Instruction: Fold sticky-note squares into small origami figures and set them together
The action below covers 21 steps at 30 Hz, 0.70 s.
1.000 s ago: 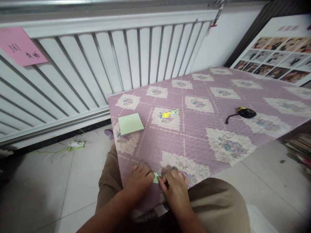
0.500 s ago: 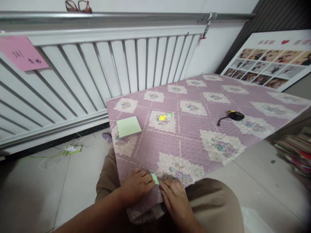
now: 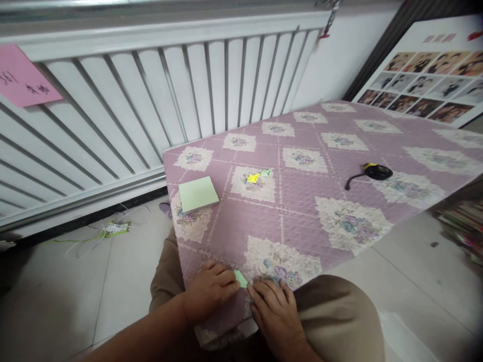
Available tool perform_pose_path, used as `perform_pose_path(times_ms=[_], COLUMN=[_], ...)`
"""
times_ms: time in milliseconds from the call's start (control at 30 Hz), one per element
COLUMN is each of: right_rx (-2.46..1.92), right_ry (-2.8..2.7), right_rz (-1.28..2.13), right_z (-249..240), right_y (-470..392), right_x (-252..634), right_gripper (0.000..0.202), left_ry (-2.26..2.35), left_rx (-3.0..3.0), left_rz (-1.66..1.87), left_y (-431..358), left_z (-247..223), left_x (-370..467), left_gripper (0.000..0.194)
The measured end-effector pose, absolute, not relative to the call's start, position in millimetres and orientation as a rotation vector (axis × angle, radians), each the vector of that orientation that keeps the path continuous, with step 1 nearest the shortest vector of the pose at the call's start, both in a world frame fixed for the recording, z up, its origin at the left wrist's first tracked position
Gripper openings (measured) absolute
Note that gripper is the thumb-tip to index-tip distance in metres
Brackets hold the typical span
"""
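Observation:
A small folded piece of light green paper (image 3: 240,278) lies on the near end of the cloth-covered table (image 3: 241,221). My left hand (image 3: 211,289) has its fingers curled at the paper's left side, gripping that edge. At the right corner, my right hand (image 3: 275,306) holds the paper down with its fingertips, the other fingers bent over the cloth. Both thumbs are mostly hidden. Farther back sit a small folded yellow paper (image 3: 253,178) and a small folded green paper (image 3: 266,172), side by side. A pad of pale green paper squares (image 3: 198,193) rests at the table's left edge.
A black object with a strap and a yellow part (image 3: 377,172) lies on the right of the table. Behind stands a white radiator (image 3: 211,85) with a pink note (image 3: 26,78). A photo board (image 3: 426,75) leans at right. A power strip (image 3: 115,229) lies on the floor.
My view has tilted down slightly. Both hands stay at the green paper; the right fingers have spread a little, and more of the paper shows between the hands.

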State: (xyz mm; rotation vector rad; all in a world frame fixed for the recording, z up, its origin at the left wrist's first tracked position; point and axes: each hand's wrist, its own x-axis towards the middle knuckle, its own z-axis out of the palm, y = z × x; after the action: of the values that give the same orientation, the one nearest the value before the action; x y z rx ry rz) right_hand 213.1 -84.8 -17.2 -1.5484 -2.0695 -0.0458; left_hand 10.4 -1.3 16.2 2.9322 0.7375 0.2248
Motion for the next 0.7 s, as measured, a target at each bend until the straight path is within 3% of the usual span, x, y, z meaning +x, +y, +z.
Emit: perform_pose_path(times_ms=[400,700], right_rx=[-1.483,-1.449], right_ry=[-2.262,-2.321], right_rz=[-0.097,-0.127], right_z=[-2.8,-4.3], right_y=[-86.0,-83.2], right_x=[193.5,195.1], right_gripper=[0.037,0.045], left_ry=[0.742,0.794], left_rx=[2.929,2.927], left_rz=[0.214,0.231], left_y=[-4.1,-14.1], left_z=[15.7,7.8], left_x=[7.3,-19.9], left_gripper=[0.017,0.03])
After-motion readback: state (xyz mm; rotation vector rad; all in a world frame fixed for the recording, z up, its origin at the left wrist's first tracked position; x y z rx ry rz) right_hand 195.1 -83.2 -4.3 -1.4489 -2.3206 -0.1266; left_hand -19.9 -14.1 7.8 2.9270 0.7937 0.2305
